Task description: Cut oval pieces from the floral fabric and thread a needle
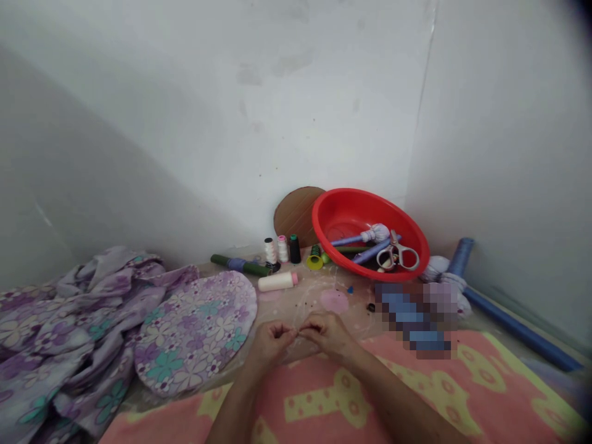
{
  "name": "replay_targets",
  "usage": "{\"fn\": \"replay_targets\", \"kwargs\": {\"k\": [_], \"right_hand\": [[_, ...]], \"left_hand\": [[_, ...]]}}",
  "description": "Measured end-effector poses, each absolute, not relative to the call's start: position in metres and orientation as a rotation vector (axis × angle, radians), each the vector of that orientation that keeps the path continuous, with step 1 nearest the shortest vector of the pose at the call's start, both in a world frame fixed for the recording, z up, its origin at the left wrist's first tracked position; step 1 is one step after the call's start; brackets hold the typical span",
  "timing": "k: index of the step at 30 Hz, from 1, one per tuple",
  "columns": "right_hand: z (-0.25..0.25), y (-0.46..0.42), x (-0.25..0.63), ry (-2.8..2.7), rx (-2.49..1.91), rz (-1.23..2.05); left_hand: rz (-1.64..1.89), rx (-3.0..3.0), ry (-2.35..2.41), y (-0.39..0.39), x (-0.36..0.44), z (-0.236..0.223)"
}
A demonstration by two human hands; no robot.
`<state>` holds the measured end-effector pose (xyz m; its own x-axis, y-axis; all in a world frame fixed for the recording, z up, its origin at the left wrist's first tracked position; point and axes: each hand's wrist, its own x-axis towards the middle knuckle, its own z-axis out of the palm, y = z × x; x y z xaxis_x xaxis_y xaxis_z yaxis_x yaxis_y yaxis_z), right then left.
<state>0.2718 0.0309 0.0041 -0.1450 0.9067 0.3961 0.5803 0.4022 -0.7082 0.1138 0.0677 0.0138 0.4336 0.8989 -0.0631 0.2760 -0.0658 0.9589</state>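
Observation:
My left hand (272, 345) and my right hand (326, 333) meet at the fingertips above a pale mat, each pinching a thin pale thread (297, 331) that is barely visible. To the left lies a round piece of lilac floral cloth (197, 333), close to my left hand. A heap of the same floral cloth (78, 327) is bunched beyond it. Upright spools of thread (282, 249) and a lying white spool with a pink tip (277, 282) stand ahead of my hands. Neither hand touches them.
A red plastic basin (351, 196) holds white-handled scissors (398, 258) and tied bundles. A cardboard disc (296, 216) leans behind it. A blurred patch (416, 317) hides part of the right side. A blue tube (522, 330) runs along the wall. A pink blanket (324, 394) lies under my arms.

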Motion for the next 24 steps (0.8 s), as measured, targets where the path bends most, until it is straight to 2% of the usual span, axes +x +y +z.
{"fn": "replay_targets", "kwargs": {"k": [9, 18, 24], "right_hand": [[0.0, 0.029, 0.272, -1.79, -1.216, 0.76], [0.002, 0.027, 0.272, -1.782, -1.305, 0.812], [0.01, 0.022, 0.269, -1.566, -1.254, 1.137]], "left_hand": [[0.73, 1.728, 1.071, 0.064, 0.115, 0.021], [0.714, 2.073, 1.189, 0.062, 0.114, 0.016], [0.794, 2.031, 1.124, 0.06, 0.115, 0.017]]}}
